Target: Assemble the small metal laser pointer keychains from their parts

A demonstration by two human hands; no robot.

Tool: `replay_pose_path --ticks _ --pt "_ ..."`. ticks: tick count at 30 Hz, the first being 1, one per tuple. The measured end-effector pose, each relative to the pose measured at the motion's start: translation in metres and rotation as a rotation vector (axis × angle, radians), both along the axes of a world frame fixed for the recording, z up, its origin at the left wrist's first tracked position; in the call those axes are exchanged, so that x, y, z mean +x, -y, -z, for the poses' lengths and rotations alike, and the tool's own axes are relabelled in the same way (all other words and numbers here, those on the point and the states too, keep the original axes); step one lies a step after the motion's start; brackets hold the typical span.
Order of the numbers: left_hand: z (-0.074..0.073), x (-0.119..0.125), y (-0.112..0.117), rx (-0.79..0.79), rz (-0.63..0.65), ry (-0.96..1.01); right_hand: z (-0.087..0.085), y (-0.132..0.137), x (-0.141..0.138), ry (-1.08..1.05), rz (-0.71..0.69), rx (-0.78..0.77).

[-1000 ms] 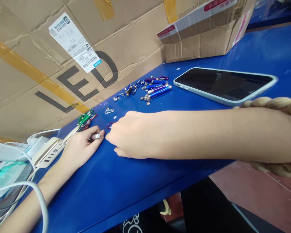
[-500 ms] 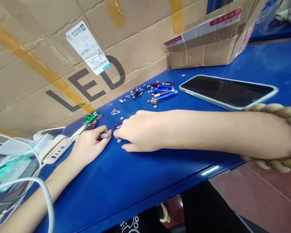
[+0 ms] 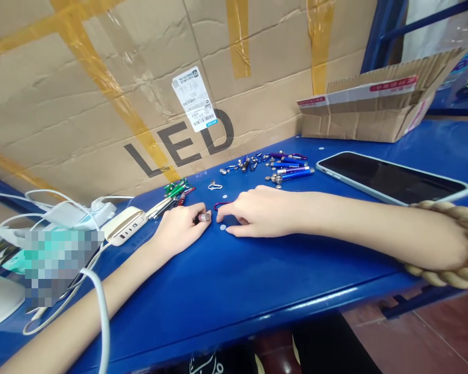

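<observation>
My left hand (image 3: 183,226) is closed around a small flashlight tube (image 3: 205,217), dark with a silver end that pokes out between thumb and forefinger. Across a narrow gap, my right hand (image 3: 253,212) hovers low over or rests on the table, forefinger and thumb apart, the other fingers partly hidden. Just beyond its forefinger lies a purple-red carabiner clip (image 3: 221,203), partly covered by that hand. A silver carabiner clip (image 3: 215,185) lies farther back. Green tubes (image 3: 177,188), a dark red tube (image 3: 182,198) and silver tubes (image 3: 156,209) lie behind my left hand.
Blue tubes (image 3: 296,174), small clips and button cells (image 3: 275,179) lie at the back, before a large carton (image 3: 148,93). A phone (image 3: 393,179) and an open cardboard box (image 3: 351,122) stand right. A white power bank (image 3: 124,225) and cables (image 3: 101,311) crowd the left.
The view has swung, so everything sits further right in the picture. The forefinger and thumb of my right hand look further apart. My left hand still grips the tube.
</observation>
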State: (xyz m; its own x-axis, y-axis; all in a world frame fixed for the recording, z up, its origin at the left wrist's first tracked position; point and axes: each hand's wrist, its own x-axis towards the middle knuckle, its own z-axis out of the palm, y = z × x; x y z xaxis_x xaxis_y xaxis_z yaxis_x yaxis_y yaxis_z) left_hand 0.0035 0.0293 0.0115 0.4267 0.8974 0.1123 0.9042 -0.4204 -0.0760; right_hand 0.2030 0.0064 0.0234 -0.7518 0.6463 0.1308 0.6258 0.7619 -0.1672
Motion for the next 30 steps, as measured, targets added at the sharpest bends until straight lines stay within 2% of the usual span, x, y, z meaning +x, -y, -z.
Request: replay_pose_path --ticks 8,18,30 --pt "-0.0009 0.0005 0.0005 -0.004 -0.010 0.000 0.0010 0.0021 0.0006 -0.005 0.002 0.034" --pt "-0.0013 0.0003 0.0005 -0.011 -0.010 0.001 -0.0062 0.0081 -0.0023 0.054 0.042 0.018" --pt "0.0015 -0.0001 -0.0020 -0.012 -0.028 -0.004 0.0008 0.0027 -0.0021 0.031 0.029 0.026"
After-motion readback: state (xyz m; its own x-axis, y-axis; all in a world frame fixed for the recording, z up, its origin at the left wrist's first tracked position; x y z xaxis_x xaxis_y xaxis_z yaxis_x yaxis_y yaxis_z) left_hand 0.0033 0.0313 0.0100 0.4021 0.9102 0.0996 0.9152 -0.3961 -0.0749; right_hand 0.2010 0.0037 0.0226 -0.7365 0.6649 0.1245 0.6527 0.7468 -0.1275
